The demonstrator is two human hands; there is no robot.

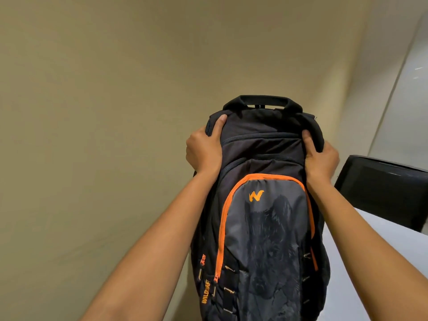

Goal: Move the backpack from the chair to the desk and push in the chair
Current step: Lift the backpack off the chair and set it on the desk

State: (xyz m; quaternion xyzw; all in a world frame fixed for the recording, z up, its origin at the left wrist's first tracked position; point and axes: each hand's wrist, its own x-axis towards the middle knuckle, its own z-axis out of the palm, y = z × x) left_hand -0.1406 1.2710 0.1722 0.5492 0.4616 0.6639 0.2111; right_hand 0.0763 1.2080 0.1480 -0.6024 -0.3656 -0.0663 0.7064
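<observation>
A black and grey backpack (259,205) with orange zip trim and an orange logo stands upright in front of me, its top handle up. My left hand (203,149) grips its upper left side, thumb on the front. On the upper right side, my right hand (322,158) holds the fabric. The white desk (370,262) shows to the right of the bag; the bag's bottom is cut off by the frame, so I cannot tell whether it rests on the desk. The chair it came from is out of view.
A beige wall (104,112) fills the left and the back. A black chair back (384,191) stands at the far right behind the desk. A glossy white panel (407,100) rises at the right edge.
</observation>
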